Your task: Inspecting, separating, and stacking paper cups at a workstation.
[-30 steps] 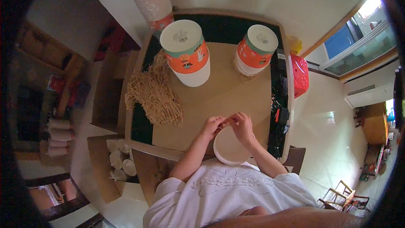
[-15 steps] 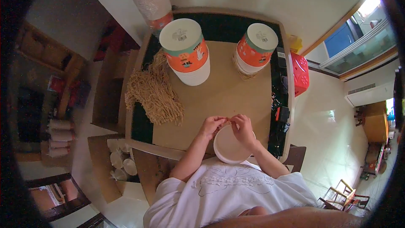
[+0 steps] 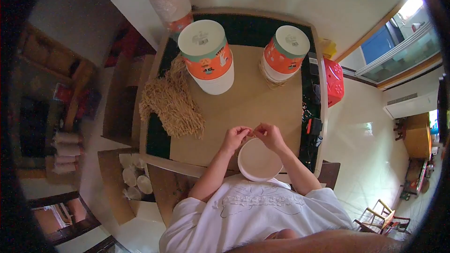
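My left hand and right hand nearly meet, fingers pinched; whether the grip has anything in it is too small to tell. At six o'clock from them, a round white tub sits between my forearms. On the table, tan stringy fibre lies at ten; upturned, orange-banded tubs stand at eleven and one.

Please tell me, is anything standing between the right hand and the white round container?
Nothing visible stands between the right hand and the white round container: the hand is by its far rim. The left hand is to one side, not between.
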`<state>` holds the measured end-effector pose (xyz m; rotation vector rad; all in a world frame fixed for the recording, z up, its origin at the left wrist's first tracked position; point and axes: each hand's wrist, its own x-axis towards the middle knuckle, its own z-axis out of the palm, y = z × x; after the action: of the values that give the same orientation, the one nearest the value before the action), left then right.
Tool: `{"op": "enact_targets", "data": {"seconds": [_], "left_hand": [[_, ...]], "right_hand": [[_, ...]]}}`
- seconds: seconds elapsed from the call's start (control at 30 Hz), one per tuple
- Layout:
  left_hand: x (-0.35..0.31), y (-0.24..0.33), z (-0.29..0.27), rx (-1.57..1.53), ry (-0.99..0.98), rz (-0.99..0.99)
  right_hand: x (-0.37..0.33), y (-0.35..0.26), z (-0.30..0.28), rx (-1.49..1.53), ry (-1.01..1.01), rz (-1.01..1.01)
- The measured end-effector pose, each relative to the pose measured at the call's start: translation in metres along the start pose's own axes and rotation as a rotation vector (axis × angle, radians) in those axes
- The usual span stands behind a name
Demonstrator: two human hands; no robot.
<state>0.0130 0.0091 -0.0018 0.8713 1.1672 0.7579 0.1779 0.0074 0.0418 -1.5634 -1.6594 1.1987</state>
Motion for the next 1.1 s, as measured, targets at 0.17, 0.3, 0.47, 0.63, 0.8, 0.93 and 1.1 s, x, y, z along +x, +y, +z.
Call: {"op": "enact_targets", "data": {"seconds": [0.17, 0.3, 0.47, 0.63, 0.8, 0.93, 1.1], "left_hand": [[-0.006, 0.007, 0.006, 0.170, 0.050, 0.113], [-0.005, 0.007, 0.007, 0.298, 0.081, 0.188], [-0.001, 0.002, 0.005, 0.174, 0.084, 0.129], [0.006, -0.013, -0.002, 0.026, 0.061, -0.008], [0.006, -0.006, 0.000, -0.011, 0.076, -0.043], [0.005, -0.006, -0.002, 0.014, 0.061, -0.021], [0.006, -0.010, -0.002, -0.037, 0.069, 0.004]], "right_hand": [[0.001, 0.003, 0.002, -0.002, 0.037, 0.031], [0.001, 0.004, 0.003, -0.018, 0.038, 0.028], [0.003, 0.009, 0.005, 0.036, 0.051, 0.007], [0.007, 0.007, 0.007, -0.028, -0.040, 0.080], [0.015, 0.017, 0.007, -0.019, -0.109, 0.158], [0.020, 0.024, 0.010, -0.007, -0.176, 0.200], [0.024, 0.027, 0.011, 0.025, -0.222, 0.202]]}}
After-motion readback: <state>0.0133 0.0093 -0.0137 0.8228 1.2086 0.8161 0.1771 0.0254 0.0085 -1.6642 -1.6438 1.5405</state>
